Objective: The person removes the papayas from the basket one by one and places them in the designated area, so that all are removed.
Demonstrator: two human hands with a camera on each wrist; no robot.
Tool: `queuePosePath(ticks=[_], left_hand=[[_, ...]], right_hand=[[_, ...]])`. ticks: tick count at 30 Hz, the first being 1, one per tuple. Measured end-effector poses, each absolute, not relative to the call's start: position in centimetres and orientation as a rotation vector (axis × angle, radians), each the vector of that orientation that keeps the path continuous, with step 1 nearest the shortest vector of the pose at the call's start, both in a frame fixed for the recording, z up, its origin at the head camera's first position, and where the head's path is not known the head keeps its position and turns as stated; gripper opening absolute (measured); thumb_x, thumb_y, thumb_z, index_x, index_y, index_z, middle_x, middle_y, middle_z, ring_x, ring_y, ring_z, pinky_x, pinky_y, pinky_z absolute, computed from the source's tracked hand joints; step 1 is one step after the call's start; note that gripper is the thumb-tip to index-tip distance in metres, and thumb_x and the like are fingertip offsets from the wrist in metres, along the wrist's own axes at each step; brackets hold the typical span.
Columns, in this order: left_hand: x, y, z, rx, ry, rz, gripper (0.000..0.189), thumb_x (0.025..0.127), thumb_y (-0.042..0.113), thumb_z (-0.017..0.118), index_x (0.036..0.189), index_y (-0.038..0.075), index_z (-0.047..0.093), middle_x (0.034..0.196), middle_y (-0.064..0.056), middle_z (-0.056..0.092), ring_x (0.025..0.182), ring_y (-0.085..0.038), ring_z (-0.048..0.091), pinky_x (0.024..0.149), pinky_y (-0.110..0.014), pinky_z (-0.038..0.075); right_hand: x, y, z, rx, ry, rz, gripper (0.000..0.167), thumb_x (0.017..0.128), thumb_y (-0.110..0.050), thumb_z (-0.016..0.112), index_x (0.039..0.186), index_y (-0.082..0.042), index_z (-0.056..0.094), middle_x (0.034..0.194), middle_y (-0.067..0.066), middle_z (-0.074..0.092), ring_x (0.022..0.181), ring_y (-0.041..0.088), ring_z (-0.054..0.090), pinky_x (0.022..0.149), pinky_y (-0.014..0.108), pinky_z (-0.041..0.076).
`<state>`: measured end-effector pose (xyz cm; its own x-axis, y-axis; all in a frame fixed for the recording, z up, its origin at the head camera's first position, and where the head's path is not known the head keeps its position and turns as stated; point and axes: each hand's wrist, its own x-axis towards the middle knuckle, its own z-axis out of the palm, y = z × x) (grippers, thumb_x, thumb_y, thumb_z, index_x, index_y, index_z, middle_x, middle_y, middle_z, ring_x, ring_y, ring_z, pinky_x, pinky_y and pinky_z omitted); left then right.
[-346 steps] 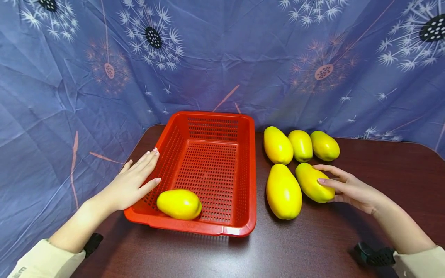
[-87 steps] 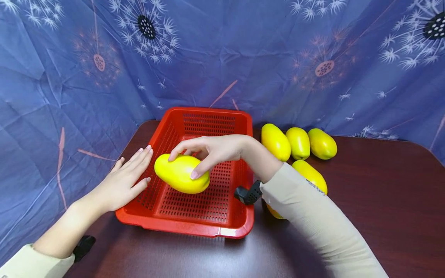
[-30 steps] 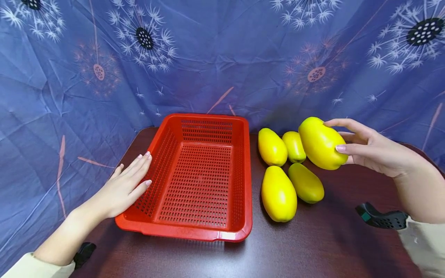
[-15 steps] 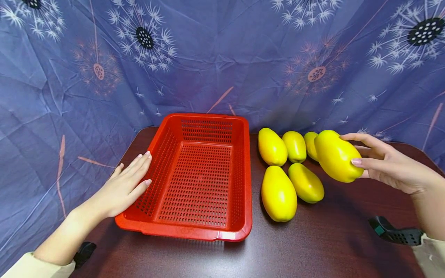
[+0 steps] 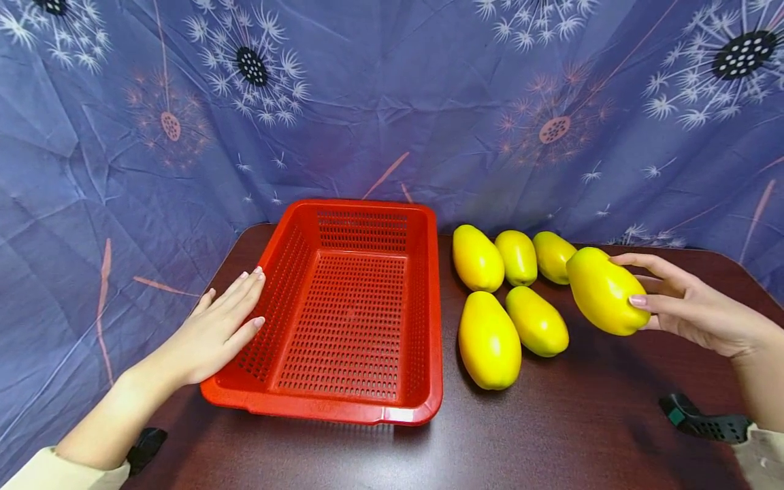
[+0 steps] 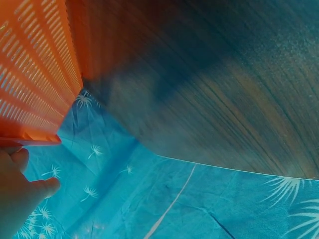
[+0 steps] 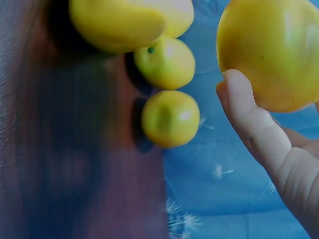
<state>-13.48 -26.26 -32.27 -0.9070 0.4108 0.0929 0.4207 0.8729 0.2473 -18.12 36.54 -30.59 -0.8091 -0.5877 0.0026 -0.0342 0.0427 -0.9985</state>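
Observation:
My right hand (image 5: 692, 306) holds a yellow papaya (image 5: 606, 291) above the table's right side, thumb on its near side and fingers behind. In the right wrist view the thumb (image 7: 259, 124) presses against that papaya (image 7: 271, 52). My left hand (image 5: 214, 333) lies with straight fingers on the left rim of a red perforated plastic basket (image 5: 327, 407). The left wrist view shows part of that hand (image 6: 20, 191) under the basket edge (image 6: 35, 142). The basket's slotted bottom is fully visible.
Several yellow papayas lie on the dark wooden table (image 5: 551, 435) right of the basket: a back row with a left papaya (image 5: 478, 258), a middle one (image 5: 516, 257) and a greener one (image 5: 553, 257), and two in front (image 5: 490, 340). A blue dandelion-print cloth (image 5: 392, 102) hangs behind.
The papaya once in the basket is out of it. My right hand carried a papaya from over the basket to the right, and lately lowered it rightward. My left hand stays at the rim.

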Motion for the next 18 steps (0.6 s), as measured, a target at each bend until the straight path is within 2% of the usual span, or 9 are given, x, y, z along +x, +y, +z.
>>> queuePosePath(ticks=[5, 12, 18], left_hand=[[-13.5, -26.2, -32.2, -0.67, -2.999, -0.413, 0.063, 0.099, 0.032, 0.042, 0.149, 0.005, 0.016, 0.155, -0.011, 0.012, 0.142, -0.03, 0.009, 0.103, -0.066, 0.009], [-13.5, -26.2, -32.2, -0.665, -3.009, -0.413, 0.063, 0.099, 0.032, 0.043, 0.149, 0.005, 0.016, 0.155, -0.011, 0.011, 0.142, -0.03, 0.009, 0.102, -0.066, 0.009], [-13.4, -26.3, -32.3, -0.664, -3.019, -0.419, 0.063, 0.099, 0.032, 0.042, 0.149, 0.005, 0.015, 0.155, -0.011, 0.01, 0.142, -0.028, 0.007, 0.103, -0.066, 0.008]], right_hand=[[-18.1, 37.3, -31.6, -0.623, 1.87, -1.812, 0.059, 0.095, 0.014, 0.029, 0.145, -0.018, 0.028, 0.126, 0.002, 0.053, 0.1, 0.024, 0.063, 0.076, 0.042, 0.053], [-18.2, 38.0, -33.3, -0.592, 1.845, -1.796, 0.059, 0.096, 0.011, 0.029, 0.145, -0.021, 0.028, 0.126, 0.0, 0.053, 0.103, 0.024, 0.062, 0.077, 0.047, 0.052], [-18.1, 38.3, -34.8, -0.557, 1.794, -1.789, 0.057, 0.098, 0.008, 0.028, 0.145, -0.024, 0.028, 0.126, -0.001, 0.053, 0.104, 0.022, 0.061, 0.08, 0.045, 0.052]])
